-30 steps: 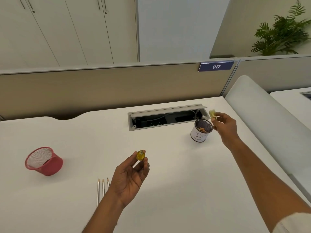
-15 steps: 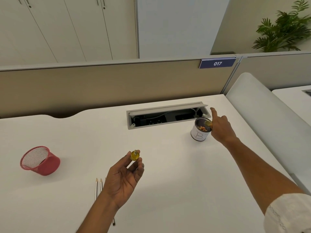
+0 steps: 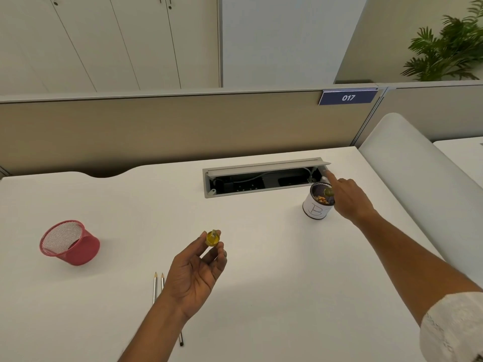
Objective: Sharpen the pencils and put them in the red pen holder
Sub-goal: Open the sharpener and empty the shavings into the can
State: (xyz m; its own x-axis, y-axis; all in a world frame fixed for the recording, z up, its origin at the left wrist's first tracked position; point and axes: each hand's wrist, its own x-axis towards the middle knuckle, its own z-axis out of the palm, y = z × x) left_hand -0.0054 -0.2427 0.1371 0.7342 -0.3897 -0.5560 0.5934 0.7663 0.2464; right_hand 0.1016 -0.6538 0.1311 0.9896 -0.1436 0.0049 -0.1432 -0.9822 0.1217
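My left hand (image 3: 194, 273) is raised over the white desk, its fingertips shut on a small yellow sharpener (image 3: 213, 237). Under its wrist lie pencils (image 3: 156, 286), side by side with tips pointing away; the wrist covers part of them. The red mesh pen holder (image 3: 75, 246) stands tilted at the left, well apart from both hands. My right hand (image 3: 350, 198) reaches to the far right and holds a small yellowish sharpener cap (image 3: 328, 192) at the mouth of a white cup (image 3: 315, 209). Its index finger points outward.
The white cup is marked with a letter and holds pencil shavings. Just behind it is an open cable tray (image 3: 261, 178) set into the desk. A beige partition (image 3: 183, 126) closes off the back, and a white rounded divider (image 3: 407, 163) runs along the right edge.
My right hand has lowered the yellowish cap from above the cup to its mouth and stretched out its index finger. My left hand stays raised, holding the sharpener.
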